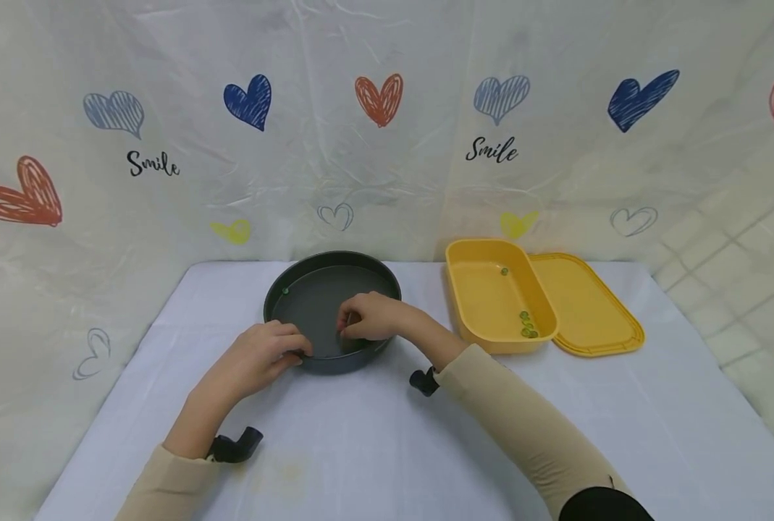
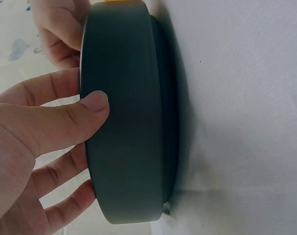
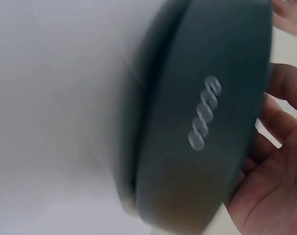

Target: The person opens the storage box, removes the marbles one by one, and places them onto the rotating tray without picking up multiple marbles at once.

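Note:
A dark grey round pan (image 1: pixel 331 269) stands mid-table, tipped slightly up at its near edge. My left hand (image 1: pixel 274 353) grips its near-left rim: in the left wrist view my left hand (image 2: pixel 87 122) has its thumb pressed on the outer wall (image 2: pixel 126 122) and its fingers over the rim. My right hand (image 1: pixel 363 320) reaches inside the pan with fingers bent down onto the floor; what lies under them is hidden. The blurred right wrist view shows the pan's wall (image 3: pixel 202 122) and my right hand (image 3: pixel 278 176) beyond the rim. One green bead (image 1: pixel 285 291) sits at the pan's far left.
To the right stands a yellow tub (image 1: pixel 474 253) with a few green beads (image 1: pixel 527 330) in it, and its yellow lid (image 1: pixel 589 307) lies flat beside it. A heart-printed sheet hangs behind the white-covered table (image 1: pixel 373 449).

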The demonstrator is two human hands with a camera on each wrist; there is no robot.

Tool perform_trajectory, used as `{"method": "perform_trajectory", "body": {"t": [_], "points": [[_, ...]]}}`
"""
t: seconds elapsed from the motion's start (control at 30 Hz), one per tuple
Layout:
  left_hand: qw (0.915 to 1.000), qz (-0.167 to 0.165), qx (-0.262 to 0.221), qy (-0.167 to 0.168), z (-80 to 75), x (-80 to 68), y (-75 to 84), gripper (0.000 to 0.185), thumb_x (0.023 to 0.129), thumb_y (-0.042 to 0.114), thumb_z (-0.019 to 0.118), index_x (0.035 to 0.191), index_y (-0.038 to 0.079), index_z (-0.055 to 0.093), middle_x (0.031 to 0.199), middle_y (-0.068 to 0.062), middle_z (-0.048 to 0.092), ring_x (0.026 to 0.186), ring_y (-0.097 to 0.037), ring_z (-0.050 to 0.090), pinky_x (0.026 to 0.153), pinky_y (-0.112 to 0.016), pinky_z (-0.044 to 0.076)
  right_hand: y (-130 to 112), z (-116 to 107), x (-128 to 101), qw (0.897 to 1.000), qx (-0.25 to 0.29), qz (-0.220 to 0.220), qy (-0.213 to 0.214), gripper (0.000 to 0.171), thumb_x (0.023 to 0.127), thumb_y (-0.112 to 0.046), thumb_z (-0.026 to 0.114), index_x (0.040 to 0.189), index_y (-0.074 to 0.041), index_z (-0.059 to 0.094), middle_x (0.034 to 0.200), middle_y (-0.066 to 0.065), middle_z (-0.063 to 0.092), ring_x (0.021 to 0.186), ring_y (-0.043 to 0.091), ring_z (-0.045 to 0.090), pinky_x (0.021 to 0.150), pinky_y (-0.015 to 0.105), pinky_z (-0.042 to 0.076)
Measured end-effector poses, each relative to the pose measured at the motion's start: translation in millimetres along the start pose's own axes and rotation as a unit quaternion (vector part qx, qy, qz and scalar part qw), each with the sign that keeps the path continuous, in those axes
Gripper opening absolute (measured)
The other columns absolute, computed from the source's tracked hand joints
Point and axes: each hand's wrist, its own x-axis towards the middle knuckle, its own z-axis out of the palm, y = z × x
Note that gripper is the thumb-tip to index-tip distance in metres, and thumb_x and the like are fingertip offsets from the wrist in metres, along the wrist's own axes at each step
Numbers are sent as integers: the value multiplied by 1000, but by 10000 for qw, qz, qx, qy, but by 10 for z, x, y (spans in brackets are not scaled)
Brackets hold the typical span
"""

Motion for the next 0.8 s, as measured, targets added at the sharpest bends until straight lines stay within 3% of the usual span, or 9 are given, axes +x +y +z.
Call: {"method": "perform_trajectory", "body": {"t": [0.27, 0.57, 0.8], "points": [[10000, 29, -28, 63, -2, -6, -2, 28, 77, 6, 84, 95, 25, 74, 91, 14, 68, 83, -11, 61, 72, -31, 51, 173, -373, -222, 9972, 187, 63, 716, 18, 96, -21, 64, 112, -13, 68, 102, -5, 69, 93, 14, 62, 82, 30, 53], [9999, 41, -32, 108, 4, -11, -15, 30, 76, 6, 85, 96, 25, 74, 92, 14, 67, 83, -11, 62, 72, -32, 51, 496, -839, -551, 9933, 193, 537, 1007, 15, 97, -16, 62, 110, -10, 66, 104, 7, 71, 90, 24, 64, 78, 34, 55], [9999, 44, -48, 97, 9, -4, -8, 30, 76, 5, 85, 95, 25, 75, 92, 14, 67, 84, -10, 61, 72, -31, 51, 753, -1025, -756, 9866, -133, 906, 1353, 15, 96, -13, 61, 108, -9, 67, 104, 9, 70, 95, 26, 63, 84, 40, 54]]}}
